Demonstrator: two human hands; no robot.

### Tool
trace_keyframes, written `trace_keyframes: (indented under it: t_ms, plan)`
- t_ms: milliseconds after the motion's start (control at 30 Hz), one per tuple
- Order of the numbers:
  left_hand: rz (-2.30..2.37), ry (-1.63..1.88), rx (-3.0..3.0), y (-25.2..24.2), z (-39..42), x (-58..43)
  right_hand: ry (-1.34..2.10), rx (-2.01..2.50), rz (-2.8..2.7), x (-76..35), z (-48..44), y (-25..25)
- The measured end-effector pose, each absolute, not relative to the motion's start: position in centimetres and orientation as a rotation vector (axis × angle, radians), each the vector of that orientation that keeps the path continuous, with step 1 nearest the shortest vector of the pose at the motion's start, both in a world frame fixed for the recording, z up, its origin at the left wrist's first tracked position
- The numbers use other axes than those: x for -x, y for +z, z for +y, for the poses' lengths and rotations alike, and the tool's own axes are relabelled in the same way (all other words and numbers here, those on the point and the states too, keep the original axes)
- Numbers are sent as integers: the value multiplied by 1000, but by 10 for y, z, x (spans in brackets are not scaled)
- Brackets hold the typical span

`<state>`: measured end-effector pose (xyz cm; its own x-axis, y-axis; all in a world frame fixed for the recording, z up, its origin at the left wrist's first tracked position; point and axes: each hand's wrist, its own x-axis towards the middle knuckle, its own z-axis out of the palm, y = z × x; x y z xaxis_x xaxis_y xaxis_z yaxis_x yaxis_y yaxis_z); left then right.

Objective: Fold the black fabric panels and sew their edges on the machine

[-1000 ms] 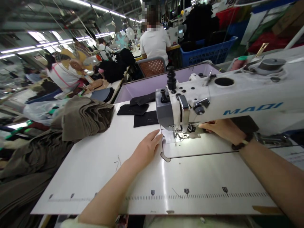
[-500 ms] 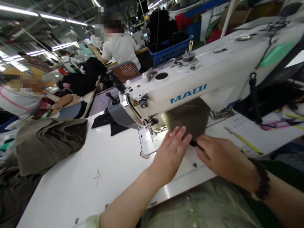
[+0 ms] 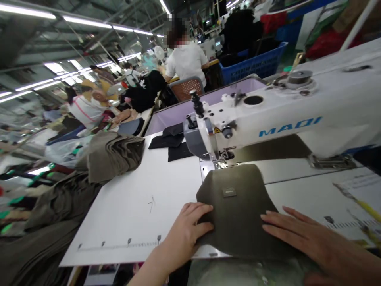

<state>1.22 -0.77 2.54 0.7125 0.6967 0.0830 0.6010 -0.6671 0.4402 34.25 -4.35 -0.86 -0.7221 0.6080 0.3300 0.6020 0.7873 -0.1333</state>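
A dark olive fabric panel [image 3: 238,222] with a small label [image 3: 229,192] lies flat on the white table, its far edge close to the sewing machine's needle area [image 3: 222,163]. My left hand [image 3: 186,228] rests at the panel's left edge, thumb and bent fingers apart on the cloth. Stretched fingers of my right hand [image 3: 309,236] lie over the right side of the panel. Behind the needle, under the arm of the white sewing machine [image 3: 285,115], another piece of olive fabric [image 3: 274,149] shows. The panel's near edge reaches past the table's front.
Folded olive-brown fabric [image 3: 114,155] is piled at the table's left edge. Black fabric pieces [image 3: 175,141] lie left of the machine head. Beyond the lilac trough [image 3: 169,113] a person in white [image 3: 187,61] sits near a blue crate [image 3: 253,65]. A yellow tool [image 3: 367,208] lies at right.
The labelled panel now lies spread in front of the needle. My hands have moved apart and towards the front edge, one on each side of it. The view has swung left.
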Motion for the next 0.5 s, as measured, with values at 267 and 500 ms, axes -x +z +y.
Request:
trace_keyframes:
  t_ms: [267, 500]
  plan:
    - [688, 493, -2366, 60, -18, 5, 268, 849, -2653, -342, -40, -41]
    - [1108, 375, -2336, 34, -14, 30, 545, 1386, -2172, -301, -22, -28]
